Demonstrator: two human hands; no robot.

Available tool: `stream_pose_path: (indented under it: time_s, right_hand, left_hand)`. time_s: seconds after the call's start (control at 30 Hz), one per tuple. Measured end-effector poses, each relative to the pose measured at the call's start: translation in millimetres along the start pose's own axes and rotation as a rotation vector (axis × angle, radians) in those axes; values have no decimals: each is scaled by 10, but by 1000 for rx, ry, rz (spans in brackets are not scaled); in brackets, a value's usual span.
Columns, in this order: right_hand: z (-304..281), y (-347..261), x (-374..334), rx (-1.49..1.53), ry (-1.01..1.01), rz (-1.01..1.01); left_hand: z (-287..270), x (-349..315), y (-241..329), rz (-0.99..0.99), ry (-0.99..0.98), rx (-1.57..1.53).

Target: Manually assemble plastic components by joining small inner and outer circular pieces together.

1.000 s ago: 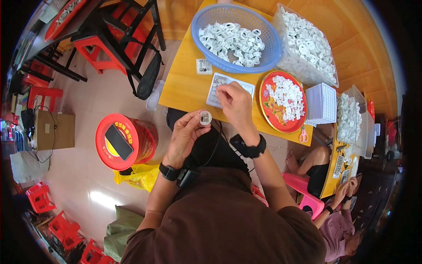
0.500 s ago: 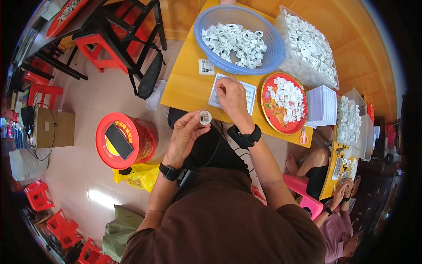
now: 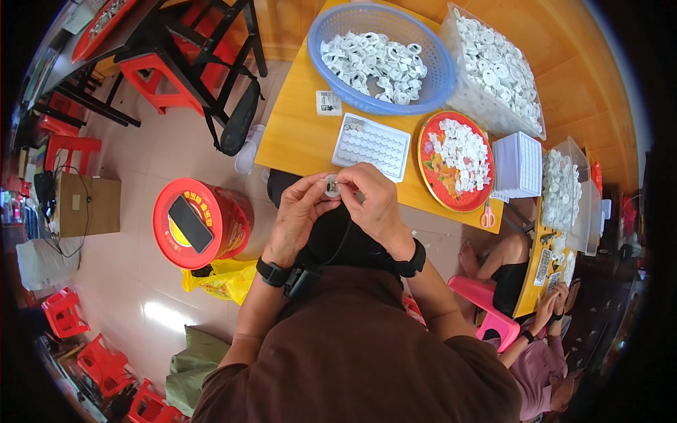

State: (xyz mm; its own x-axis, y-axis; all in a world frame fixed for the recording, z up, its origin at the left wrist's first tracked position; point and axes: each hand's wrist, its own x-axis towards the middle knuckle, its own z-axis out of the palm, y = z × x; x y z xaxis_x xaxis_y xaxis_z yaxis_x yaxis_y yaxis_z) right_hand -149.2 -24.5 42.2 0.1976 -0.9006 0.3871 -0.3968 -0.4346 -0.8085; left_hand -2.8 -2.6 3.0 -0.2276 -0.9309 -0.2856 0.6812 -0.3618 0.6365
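Between thumb and fingers, my left hand (image 3: 297, 215) grips a small round white plastic part (image 3: 330, 187), its inner face up with a darker piece inside. My right hand (image 3: 376, 208) is closed in a pinch at that part's right edge; anything in its fingertips is too small to name. Both hands meet above my lap, just before the table's near edge. Beyond them lies a white tray (image 3: 372, 146) with rows of small pockets. To its right sits a red patterned plate (image 3: 443, 185) heaped with small white pieces (image 3: 462, 156).
A blue basket (image 3: 321, 35) of white rings and a clear bin (image 3: 458, 113) of white parts stand at the back. Stacked white trays (image 3: 517, 168) and pink scissors (image 3: 487, 217) are at right. A phone (image 3: 190, 224) rests on a red bucket (image 3: 236, 218). Another person (image 3: 536, 374) works at right.
My right hand has come back from the white tray to the round part in my left hand, uncovering the tray. The left hand has stayed nearly in place.
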Motion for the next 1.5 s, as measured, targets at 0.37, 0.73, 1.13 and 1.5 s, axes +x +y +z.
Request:
stream_pose_path:
  time_s: [0.37,0.73,1.13,1.5]
  right_hand:
    - [-10,-20,-41,-205,-55,-266]
    - [6,63,-63,-122,-114,-167]
    - [24,134,-93,388,0,271]
    - [-95,131,-205,656,-16,471]
  left_hand:
    - [76,-40,7,73,50,145]
    - [49,-40,-8,64,62,215]
    - [187,-63,105,61,36,259]
    - [191,-59,38,47,-48,316]
